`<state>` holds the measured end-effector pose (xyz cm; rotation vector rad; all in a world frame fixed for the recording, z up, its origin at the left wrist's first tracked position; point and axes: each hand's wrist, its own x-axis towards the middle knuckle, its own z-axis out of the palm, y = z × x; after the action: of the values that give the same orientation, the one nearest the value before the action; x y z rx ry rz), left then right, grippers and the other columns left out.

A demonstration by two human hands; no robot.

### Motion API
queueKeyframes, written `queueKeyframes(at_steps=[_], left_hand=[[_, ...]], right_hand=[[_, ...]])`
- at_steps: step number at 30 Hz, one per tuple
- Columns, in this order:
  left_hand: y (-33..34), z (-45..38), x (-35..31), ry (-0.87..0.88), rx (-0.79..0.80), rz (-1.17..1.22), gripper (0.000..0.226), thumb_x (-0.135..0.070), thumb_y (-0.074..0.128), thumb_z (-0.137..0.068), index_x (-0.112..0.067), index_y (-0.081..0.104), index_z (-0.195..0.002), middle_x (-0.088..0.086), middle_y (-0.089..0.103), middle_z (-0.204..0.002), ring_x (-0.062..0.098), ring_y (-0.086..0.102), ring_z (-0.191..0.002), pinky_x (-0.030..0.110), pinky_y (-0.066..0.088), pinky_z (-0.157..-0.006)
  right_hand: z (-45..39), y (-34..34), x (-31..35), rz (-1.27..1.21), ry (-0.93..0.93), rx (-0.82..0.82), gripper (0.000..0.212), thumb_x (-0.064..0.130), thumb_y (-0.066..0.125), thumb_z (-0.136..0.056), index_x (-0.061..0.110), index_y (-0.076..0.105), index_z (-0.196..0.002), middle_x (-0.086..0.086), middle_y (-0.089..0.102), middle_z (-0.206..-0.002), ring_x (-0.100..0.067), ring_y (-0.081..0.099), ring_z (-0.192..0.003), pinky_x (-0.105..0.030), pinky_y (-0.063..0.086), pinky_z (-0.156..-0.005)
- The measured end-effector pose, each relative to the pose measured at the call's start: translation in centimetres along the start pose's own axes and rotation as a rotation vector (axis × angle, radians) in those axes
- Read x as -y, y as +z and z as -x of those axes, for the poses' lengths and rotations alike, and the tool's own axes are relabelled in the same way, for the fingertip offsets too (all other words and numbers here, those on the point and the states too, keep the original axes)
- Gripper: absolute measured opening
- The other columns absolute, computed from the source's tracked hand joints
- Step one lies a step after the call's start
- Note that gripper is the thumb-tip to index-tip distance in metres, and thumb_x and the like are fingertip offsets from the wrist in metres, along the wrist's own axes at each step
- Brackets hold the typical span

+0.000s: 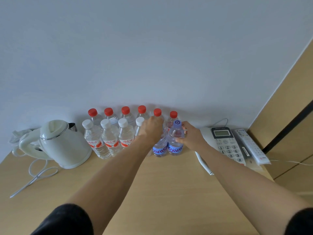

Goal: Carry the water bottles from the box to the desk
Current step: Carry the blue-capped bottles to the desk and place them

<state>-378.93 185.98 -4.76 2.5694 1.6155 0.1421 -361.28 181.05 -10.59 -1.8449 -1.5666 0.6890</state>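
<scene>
Inside right grip (189,135): blue-labelled bottle (176,141)

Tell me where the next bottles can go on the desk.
Free: the bare desk in front of the bottle rows, between kettle and phone. Crowded: the wall side, where both hands, left and right, set blue-labelled bottles.

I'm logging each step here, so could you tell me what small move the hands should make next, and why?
Probably let go and withdraw. The left hand and right hand each grip a blue-label bottle, and both appear to stand upright on the desk, in line with the white-capped bottles.
</scene>
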Motion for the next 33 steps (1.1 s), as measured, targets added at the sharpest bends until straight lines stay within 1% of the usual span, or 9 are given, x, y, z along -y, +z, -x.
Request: queueKeyframes(at_steps=[6,9,13,16,20,23,26,29,33], left_hand=[[0.0,0.1,-0.1,0.019,0.008,-0.058,0.02,0.003,0.052,-0.092,-0.008,0.063,-0.105,0.011,0.067,-0.103,0.03,0.068,-0.092,0.036,0.053,-0.072],[-0.6,0.1,-0.2,0.017,-0.002,-0.026,0.02,0.002,0.054,-0.092,-0.007,0.064,-0.107,0.014,0.066,-0.105,0.032,0.067,-0.093,0.037,0.053,-0.071],[-2.2,-0.1,-0.9,0.05,-0.065,-0.045,0.013,-0.007,0.06,-0.093,-0.008,0.064,-0.105,0.012,0.065,-0.107,0.033,0.066,-0.099,0.033,0.043,-0.068],[-3.4,-0.5,-1.6,0.088,-0.132,-0.049,0.004,-0.014,0.059,-0.094,-0.012,0.062,-0.097,0.011,0.065,-0.099,0.033,0.067,-0.093,0.033,0.042,-0.066],[-4.8,-1.1,-2.7,0.108,-0.216,-0.069,0.017,-0.029,0.057,-0.098,-0.014,0.06,-0.093,0.006,0.059,-0.09,0.028,0.055,-0.081,0.033,0.041,-0.068],[-5.3,-1.6,-4.3,0.156,-0.264,-0.076,0.024,-0.034,0.054,-0.099,-0.012,0.064,-0.095,0.008,0.065,-0.093,0.029,0.059,-0.091,0.033,0.04,-0.072],[-5.5,-1.8,-6.6,0.218,-0.275,-0.091,0.036,-0.041,0.048,-0.102,-0.012,0.068,-0.11,0.008,0.068,-0.102,0.029,0.059,-0.102,0.036,0.041,-0.079],[-5.6,-1.6,-9.4,0.277,-0.243,-0.094,0.042,-0.044,0.044,-0.103,-0.014,0.067,-0.121,0.008,0.069,-0.112,0.028,0.057,-0.111,0.038,0.043,-0.091],[-5.8,-1.2,-14.0,0.317,-0.192,-0.059,0.044,-0.044,0.041,-0.104,-0.014,0.066,-0.124,0.008,0.068,-0.118,0.027,0.056,-0.115,0.038,0.042,-0.095]], right_hand=[[0.6,-0.9,0.9,0.036,0.032,-0.012,0.067,0.011,0.081,-0.076,0.016,0.053,-0.136,-0.007,0.063,-0.125,-0.027,0.062,-0.113,-0.039,0.051,-0.096],[0.9,-1.5,1.4,0.056,0.053,-0.038,0.069,0.013,0.08,-0.079,0.016,0.05,-0.141,-0.009,0.06,-0.132,-0.025,0.058,-0.12,-0.039,0.048,-0.1],[1.5,-2.8,2.3,0.056,0.082,-0.092,0.064,0.017,0.077,-0.082,0.016,0.05,-0.141,-0.01,0.059,-0.13,-0.025,0.057,-0.119,-0.039,0.047,-0.1],[2.1,-3.6,2.9,0.097,0.099,-0.124,0.059,0.015,0.071,-0.084,0.017,0.051,-0.14,-0.009,0.059,-0.129,-0.025,0.056,-0.119,-0.036,0.046,-0.099],[3.1,-4.7,3.4,0.125,0.134,-0.184,0.052,0.018,0.068,-0.087,0.018,0.052,-0.137,-0.009,0.059,-0.128,-0.025,0.056,-0.118,-0.035,0.045,-0.101],[4.4,-5.9,3.2,0.145,0.159,-0.234,0.047,0.024,0.068,-0.09,0.017,0.054,-0.134,-0.01,0.06,-0.126,-0.025,0.057,-0.117,-0.033,0.045,-0.099],[6.0,-7.9,2.6,0.161,0.19,-0.28,0.046,0.029,0.066,-0.092,0.018,0.053,-0.135,-0.011,0.059,-0.128,-0.026,0.055,-0.12,-0.037,0.046,-0.098],[7.7,-10.4,2.0,0.189,0.239,-0.323,0.047,0.036,0.062,-0.095,0.018,0.052,-0.137,-0.01,0.057,-0.132,-0.027,0.055,-0.12,-0.037,0.047,-0.096],[10.5,-14.1,0.4,0.244,0.283,-0.373,0.049,0.043,0.056,-0.097,0.019,0.05,-0.14,-0.01,0.056,-0.135,-0.027,0.054,-0.12,-0.031,0.041,-0.084]])
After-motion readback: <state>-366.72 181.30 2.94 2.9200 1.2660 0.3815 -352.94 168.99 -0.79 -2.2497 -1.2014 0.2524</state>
